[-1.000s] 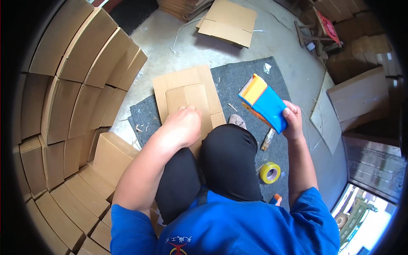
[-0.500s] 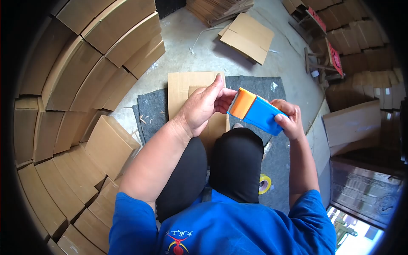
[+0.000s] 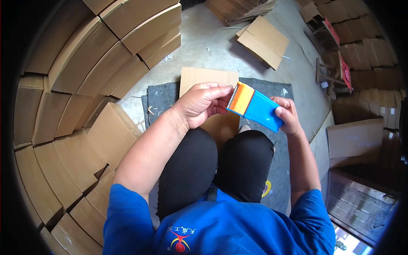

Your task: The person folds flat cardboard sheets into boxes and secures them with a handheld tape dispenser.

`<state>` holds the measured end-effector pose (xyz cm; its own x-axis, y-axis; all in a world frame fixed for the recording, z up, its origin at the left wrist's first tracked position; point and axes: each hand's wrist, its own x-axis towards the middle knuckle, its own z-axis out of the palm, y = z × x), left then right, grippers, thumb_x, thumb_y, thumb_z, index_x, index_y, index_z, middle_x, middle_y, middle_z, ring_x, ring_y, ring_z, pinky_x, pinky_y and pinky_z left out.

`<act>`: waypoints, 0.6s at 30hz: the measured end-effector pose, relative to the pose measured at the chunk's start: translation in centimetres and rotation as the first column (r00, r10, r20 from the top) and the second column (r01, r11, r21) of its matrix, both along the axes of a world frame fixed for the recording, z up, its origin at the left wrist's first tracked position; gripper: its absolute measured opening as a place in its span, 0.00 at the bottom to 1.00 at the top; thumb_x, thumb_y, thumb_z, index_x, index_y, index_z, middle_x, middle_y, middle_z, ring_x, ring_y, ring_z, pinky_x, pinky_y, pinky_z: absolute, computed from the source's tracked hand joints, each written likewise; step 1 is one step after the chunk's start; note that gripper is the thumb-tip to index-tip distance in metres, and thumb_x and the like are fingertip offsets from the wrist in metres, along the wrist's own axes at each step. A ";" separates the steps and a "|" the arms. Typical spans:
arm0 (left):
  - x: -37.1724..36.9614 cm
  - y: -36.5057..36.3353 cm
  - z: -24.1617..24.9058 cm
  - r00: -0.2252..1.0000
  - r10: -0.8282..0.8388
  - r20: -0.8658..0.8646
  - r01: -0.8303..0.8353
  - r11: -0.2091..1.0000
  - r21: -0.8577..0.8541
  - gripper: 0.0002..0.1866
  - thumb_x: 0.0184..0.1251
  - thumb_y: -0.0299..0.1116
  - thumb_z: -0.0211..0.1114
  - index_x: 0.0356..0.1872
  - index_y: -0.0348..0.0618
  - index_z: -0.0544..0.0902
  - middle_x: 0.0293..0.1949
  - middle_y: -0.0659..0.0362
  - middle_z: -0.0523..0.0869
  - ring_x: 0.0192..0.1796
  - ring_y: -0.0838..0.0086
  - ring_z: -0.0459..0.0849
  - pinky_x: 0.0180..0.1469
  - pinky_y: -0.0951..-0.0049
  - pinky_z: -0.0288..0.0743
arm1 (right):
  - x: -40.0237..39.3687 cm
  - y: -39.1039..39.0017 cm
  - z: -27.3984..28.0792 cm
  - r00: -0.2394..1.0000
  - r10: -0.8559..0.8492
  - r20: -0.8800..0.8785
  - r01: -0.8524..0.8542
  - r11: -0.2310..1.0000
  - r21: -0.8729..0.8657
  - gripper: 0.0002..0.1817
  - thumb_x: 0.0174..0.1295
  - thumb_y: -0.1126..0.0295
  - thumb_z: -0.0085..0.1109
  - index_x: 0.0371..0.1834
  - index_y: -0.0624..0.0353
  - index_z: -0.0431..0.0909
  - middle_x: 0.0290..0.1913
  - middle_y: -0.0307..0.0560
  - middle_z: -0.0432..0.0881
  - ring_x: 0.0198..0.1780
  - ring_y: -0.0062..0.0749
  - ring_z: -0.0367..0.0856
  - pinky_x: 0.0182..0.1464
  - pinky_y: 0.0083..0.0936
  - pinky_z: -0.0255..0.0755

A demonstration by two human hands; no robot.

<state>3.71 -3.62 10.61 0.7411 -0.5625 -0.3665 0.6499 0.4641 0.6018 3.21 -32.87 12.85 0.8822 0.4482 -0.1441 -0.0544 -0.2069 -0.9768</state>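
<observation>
A blue and orange tape dispenser (image 3: 260,109) with a toothed metal edge is held up above my knees. My right hand (image 3: 288,117) grips its blue end, thumb on the near side. At the toothed edge is my left hand (image 3: 199,106), thumb and fingers drawn together in a pinch; whether tape is between them I cannot make out. Below the hands, a cardboard box (image 3: 209,75) lies on a dark grey mat (image 3: 163,97), partly hidden by my left hand and legs.
Stacked cardboard boxes (image 3: 102,51) rise on my left. A yellow-edged tape roll (image 3: 267,188) is on the mat beside my right thigh, partly hidden. Ahead on the concrete floor lie flat cardboard pieces (image 3: 265,40). More cardboard (image 3: 356,138) stands at the right.
My left thumb has come down toward the fingers at the toothed edge. The dispenser stays in my right hand. The view has shifted, and my knee now covers more of the tape roll.
</observation>
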 end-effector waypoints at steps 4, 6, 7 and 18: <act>-0.6 -0.1 -2.0 0.985 0.166 0.041 -0.169 0.978 0.123 0.12 0.74 0.36 0.63 0.47 0.38 0.84 0.39 0.58 0.87 0.39 0.78 0.84 0.43 0.76 0.78 | 0.1 1.7 0.5 0.999 -0.031 -0.022 0.027 0.988 -0.155 0.27 0.54 0.44 0.62 0.21 0.59 0.72 0.24 0.34 0.70 0.28 0.18 0.68 0.30 0.21 0.60; -0.4 1.7 -2.8 0.985 0.154 0.080 -0.165 0.974 0.155 0.08 0.74 0.34 0.63 0.44 0.40 0.83 0.35 0.63 0.84 0.36 0.80 0.81 0.44 0.75 0.78 | 0.2 1.7 1.0 0.997 -0.046 -0.058 0.030 0.966 -0.259 0.25 0.57 0.46 0.65 0.22 0.58 0.75 0.20 0.30 0.68 0.26 0.16 0.66 0.28 0.21 0.59; -0.5 2.3 -2.9 0.969 0.230 0.088 -0.244 0.949 0.201 0.07 0.73 0.34 0.65 0.42 0.41 0.82 0.32 0.65 0.82 0.33 0.81 0.78 0.41 0.76 0.77 | 0.4 1.1 1.6 0.995 -0.037 -0.089 0.010 0.959 -0.285 0.25 0.56 0.45 0.65 0.22 0.58 0.75 0.20 0.30 0.68 0.26 0.15 0.66 0.27 0.21 0.59; 0.8 5.3 -10.4 0.929 0.304 -0.209 -0.237 0.926 0.294 0.10 0.66 0.36 0.72 0.40 0.44 0.82 0.30 0.66 0.82 0.30 0.83 0.78 0.35 0.78 0.76 | 3.7 -3.3 0.7 0.983 -0.042 -0.177 -0.062 0.837 -0.543 0.28 0.56 0.42 0.66 0.18 0.56 0.73 0.18 0.31 0.66 0.23 0.15 0.64 0.24 0.23 0.57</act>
